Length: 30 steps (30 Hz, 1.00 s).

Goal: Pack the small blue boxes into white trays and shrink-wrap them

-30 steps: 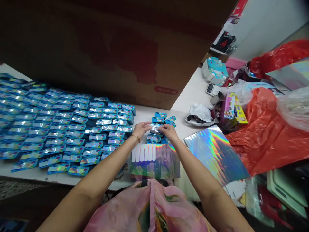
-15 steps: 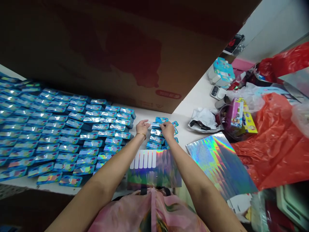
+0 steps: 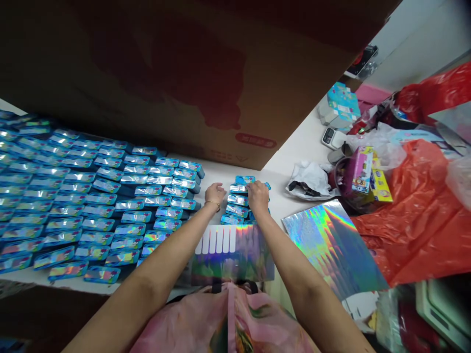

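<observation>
A small group of blue boxes (image 3: 236, 211) with shiny silver labels lies on the white table in front of me. My right hand (image 3: 258, 197) is over this group, its fingers bent and pressed together at the right end of a blue box (image 3: 238, 188) near the far side. Whether anything thin is between those fingers is hidden. To the left of the group, my left hand (image 3: 215, 194) is held open, its fingers stretched toward the boxes but apart from them. Closer to me lies a holographic sticker sheet (image 3: 253, 255) with several white strips where labels have been peeled off.
Many rows of similar blue boxes (image 3: 97, 224) cover the table's left side. A large cardboard carton (image 3: 165, 98) stands behind. To the right are another holographic sheet (image 3: 331, 250), a white plastic bag (image 3: 309, 179), a small colourful carton (image 3: 362, 169) and red plastic bags (image 3: 423, 215).
My right hand has shifted slightly right over the box. My left hand stays beside the group, fingers still extended. The whole view has moved a little.
</observation>
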Motion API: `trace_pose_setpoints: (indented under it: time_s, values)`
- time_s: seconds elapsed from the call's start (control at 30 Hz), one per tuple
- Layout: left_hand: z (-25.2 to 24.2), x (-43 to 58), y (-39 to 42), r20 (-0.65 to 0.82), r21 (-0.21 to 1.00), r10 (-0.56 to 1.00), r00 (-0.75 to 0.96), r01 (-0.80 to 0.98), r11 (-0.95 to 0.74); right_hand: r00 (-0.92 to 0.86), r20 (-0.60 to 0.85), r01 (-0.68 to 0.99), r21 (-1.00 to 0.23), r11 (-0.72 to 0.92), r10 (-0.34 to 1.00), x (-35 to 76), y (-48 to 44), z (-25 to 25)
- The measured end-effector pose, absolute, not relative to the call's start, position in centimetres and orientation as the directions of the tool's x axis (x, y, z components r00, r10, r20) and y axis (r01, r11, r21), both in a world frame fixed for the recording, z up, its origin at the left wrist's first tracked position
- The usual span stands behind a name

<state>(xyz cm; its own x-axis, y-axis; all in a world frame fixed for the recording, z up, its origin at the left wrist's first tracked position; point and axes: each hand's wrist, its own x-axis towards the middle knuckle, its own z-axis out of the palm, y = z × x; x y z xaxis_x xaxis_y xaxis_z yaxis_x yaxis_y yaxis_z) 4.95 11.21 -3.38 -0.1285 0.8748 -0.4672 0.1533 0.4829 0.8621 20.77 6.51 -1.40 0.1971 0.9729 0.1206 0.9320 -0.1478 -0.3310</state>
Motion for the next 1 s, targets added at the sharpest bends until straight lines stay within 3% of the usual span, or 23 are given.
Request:
trace_pose_setpoints:
  time_s: [0.1, 0.17, 0.23, 0.3, 0.4, 0.67, 0.77, 0.87, 1.0]
  values:
    - [-0.8, 3.1, 9.5, -0.395, 0.864, 0.916, 0.068, 0.365, 0.346, 0.107, 0.164, 0.922, -0.386, -0.036, 0.981, 22.2, 3.5, 0.1]
    - [0.7, 2.3, 7.5, -0.338, 0.817, 0.859, 0.385, 0.574, 0.065, -0.013, 0.153, 0.9, -0.428, 0.079, 0.988, 22.5, 1.1, 1.1]
    - [1.6, 2.0, 5.6, -0.345, 0.714, 0.714, 0.609, 0.664, -0.221, -0.169, 0.134, 0.877, -0.432, 0.211, 0.976, 22.0, -1.1, 1.7]
    - [1.7, 2.1, 4.1, -0.384, 0.639, 0.643, 0.663, 0.693, -0.333, -0.301, 0.115, 0.865, -0.385, 0.322, 0.947, 21.0, -2.8, 1.6]
    - [1.2, 2.5, 3.3, -0.402, 0.598, 0.632, 0.662, 0.713, -0.366, -0.385, 0.113, 0.871, -0.284, 0.401, 0.916, 19.6, -4.2, 0.3]
    - [0.2, 2.5, 4.0, -0.349, 0.668, 0.658, 0.667, 0.669, -0.325, -0.395, 0.235, 0.857, -0.253, 0.449, 0.888, 19.9, -5.1, -0.4]
    - [0.0, 2.4, 4.2, -0.332, 0.651, 0.675, 0.659, 0.678, -0.342, -0.358, 0.199, 0.836, -0.366, 0.408, 0.912, 20.2, -5.1, 1.4]
    - [-0.1, 2.4, 4.3, -0.348, 0.602, 0.686, 0.638, 0.714, -0.358, -0.299, 0.166, 0.718, -0.61, 0.336, 0.94, 20.7, -4.7, 3.3]
    - [0.0, 2.4, 4.5, -0.33, 0.585, 0.747, 0.577, 0.746, -0.318, -0.027, 0.006, 0.487, -0.873, 0.018, 1.0, 21.9, -2.6, 4.6]
